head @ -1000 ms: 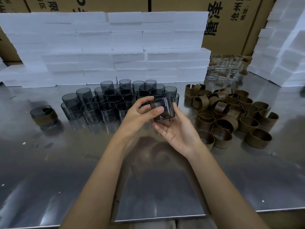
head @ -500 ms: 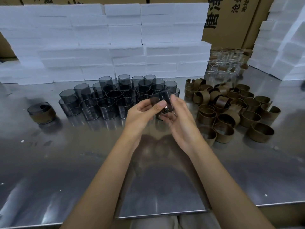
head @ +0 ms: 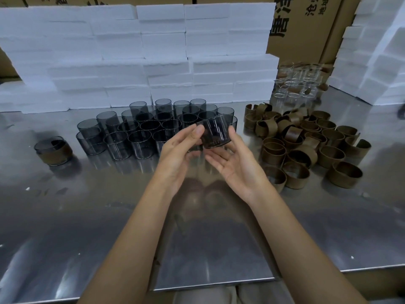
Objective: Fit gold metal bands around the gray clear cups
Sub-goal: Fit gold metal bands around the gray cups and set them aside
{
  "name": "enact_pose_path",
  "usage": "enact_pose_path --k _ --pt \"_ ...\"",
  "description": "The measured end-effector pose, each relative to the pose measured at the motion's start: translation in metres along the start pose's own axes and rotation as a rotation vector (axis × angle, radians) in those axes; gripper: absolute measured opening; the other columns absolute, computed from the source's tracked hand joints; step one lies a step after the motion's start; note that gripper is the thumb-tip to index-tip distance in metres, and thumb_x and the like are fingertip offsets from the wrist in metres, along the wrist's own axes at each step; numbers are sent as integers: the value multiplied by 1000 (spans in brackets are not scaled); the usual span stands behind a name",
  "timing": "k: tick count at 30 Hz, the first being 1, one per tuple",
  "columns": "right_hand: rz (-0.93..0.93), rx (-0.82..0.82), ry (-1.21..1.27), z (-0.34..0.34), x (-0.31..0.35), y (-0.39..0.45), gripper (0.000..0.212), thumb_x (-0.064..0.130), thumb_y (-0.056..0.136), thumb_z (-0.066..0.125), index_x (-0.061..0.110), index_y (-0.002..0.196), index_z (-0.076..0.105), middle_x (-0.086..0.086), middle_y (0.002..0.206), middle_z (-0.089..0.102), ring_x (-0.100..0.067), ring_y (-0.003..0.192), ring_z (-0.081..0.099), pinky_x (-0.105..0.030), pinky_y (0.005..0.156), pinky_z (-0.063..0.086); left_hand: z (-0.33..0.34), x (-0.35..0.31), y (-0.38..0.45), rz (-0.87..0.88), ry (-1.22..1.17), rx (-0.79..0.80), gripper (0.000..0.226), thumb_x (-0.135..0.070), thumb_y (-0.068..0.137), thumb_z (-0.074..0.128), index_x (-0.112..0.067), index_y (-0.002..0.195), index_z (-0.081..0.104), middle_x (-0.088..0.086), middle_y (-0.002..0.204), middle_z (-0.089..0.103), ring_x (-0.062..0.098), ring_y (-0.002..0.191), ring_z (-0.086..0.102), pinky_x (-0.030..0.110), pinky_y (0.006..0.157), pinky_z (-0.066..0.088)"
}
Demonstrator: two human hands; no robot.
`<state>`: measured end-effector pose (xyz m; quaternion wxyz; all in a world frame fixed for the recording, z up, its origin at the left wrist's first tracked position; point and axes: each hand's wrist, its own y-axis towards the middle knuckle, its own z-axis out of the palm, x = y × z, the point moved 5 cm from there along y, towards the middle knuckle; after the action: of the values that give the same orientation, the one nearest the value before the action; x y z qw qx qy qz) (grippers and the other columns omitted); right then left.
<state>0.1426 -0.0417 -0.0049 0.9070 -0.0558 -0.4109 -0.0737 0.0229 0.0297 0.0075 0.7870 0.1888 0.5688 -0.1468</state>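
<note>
A: What fills the scene, biggest first?

B: A steel table (head: 65, 227), with white foam blocks (head: 135, 60) stacked along the far edge and cardboard boxes (head: 306, 27) behind them. On the table, far centre, stands a cluster of gray cups (head: 140, 130). To the right lies a pile of gold bands (head: 306, 145). Beyond that pile sit some clear glasses (head: 295, 84), too blurred to describe. Far left, one cup already wearing a band (head: 53, 150) stands alone.

A: And the cup being worked?

B: One cup (head: 215, 133) is up off the table, in front of the cluster, tilted so its axis leans and its base faces near and down.

A: How do the hands have it?

B: The left hand (head: 179, 156) pinches its left side, thumb tip on the wall. The right hand (head: 236, 165) lies palm up under and beside it, fingers mostly straight, cradling rather than gripping. The hands are close together, meeting at the cup.

A: Where is the next band from there?

B: To the right, near the right hand and well apart from the left. I judge the right hand is the one to reach, since the left could hold the cup alone. No band is on the cup yet.
</note>
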Motion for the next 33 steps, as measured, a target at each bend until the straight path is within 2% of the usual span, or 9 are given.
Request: enact_pose_path --k 2,6,8,11,14,18,22,28,33 --pt "-60 -18 -29 0 3 0 47 38 98 61 3 130 61 -21 113 72 -27 107 71 -32 93 59 1 0 -1 22 31 -1 62 -45 80 78 -10 129 68 10 124 73 20 109 67 32 88 50" --pt "-227 -74 -196 3 6 -1 32 21 93 71 7 117 56 -16 106 68 -25 96 72 -35 91 59 6 2 -4 3 16 -12 61 -53 71 82 -16 118 75 1 106 76 8 88 70 20 69 51" --pt "-284 -117 -299 3 6 0 35 19 87 77 10 114 56 -15 108 65 -26 99 70 -36 91 58 7 5 -5 -31 -35 -16 52 -51 74 82 -17 114 77 1 101 76 9 84 68 21 68 49" --pt "-141 -35 -152 5 2 1 51 40 85 73 6 118 55 -17 106 68 -29 97 71 -36 88 60 6 3 -4 -67 -78 2 48 -49 81 76 -17 117 75 9 113 75 14 95 66 24 77 48" --pt "137 56 22 6 -6 -2 76 63 85 58 -3 122 61 -23 105 73 -32 94 75 -35 80 62 7 -1 -6 -94 -104 45 71 -53 73 83 -11 128 70 19 132 67 27 115 62 40 104 46" --pt "187 92 57 7 -12 -2 63 57 91 56 -2 100 77 -25 101 74 -29 87 76 -32 74 63 13 0 -10 -119 -94 133 79 -54 73 79 -8 136 64 19 135 65 31 125 62 44 115 43" --pt "42 40 62 2 -1 0 56 49 87 63 2 118 67 -18 106 75 -25 98 75 -28 82 61 11 -3 -8 -34 -50 71 67 -56 77 72 -17 130 69 12 132 69 20 113 64 30 93 47" --pt "-144 -22 -52 0 9 0 47 27 95 63 2 134 57 -23 122 68 -25 108 68 -34 100 55 4 1 -5 -10 43 -28 57 -58 79 75 -21 123 73 1 120 75 16 113 68 29 87 50" --pt "-324 -89 -403 3 10 -4 42 7 86 78 14 122 58 -4 111 68 -12 98 69 -28 89 56 10 3 -7 -11 24 5 51 -53 75 80 -19 113 76 2 107 77 9 93 71 19 72 52"
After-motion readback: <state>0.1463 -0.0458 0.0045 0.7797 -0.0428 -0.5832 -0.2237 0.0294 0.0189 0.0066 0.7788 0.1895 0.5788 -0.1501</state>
